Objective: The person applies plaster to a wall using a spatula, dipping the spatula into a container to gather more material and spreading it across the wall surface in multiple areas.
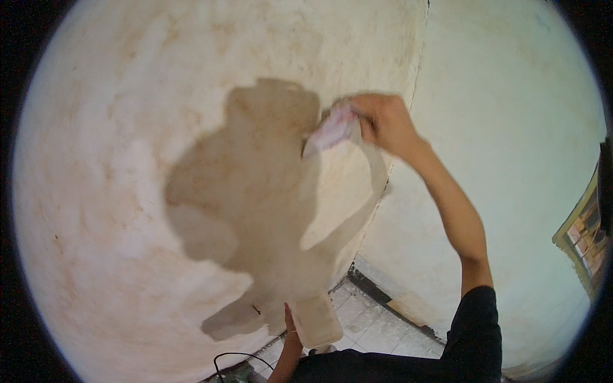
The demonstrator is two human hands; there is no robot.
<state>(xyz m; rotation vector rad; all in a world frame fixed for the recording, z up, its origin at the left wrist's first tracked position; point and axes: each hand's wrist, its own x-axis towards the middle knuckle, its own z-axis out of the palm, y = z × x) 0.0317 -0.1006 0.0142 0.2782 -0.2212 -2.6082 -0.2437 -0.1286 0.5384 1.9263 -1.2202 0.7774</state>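
Note:
My right hand (378, 121) is raised in front of the patchy wall (108, 159), its fingers closed on a pale, pinkish-white flat piece (332, 133). Motion blurs that piece, so I cannot make out its exact kind. Its lower left end is at or close to the wall, where my dark shadow falls. Low in the view, near my body, my left hand (292, 325) is at the left side of a pale rectangular plastic tub (320, 321). The thumb or a finger shows along its edge; the other fingers are hidden behind it.
A second wall (498, 147) meets the patchy one at a cracked corner on the right. Below lies a tiled floor (364, 316) with a dark skirting strip (370, 287). A black cable (233, 354) loops at the bottom left. A framed opening (584, 239) shows at far right.

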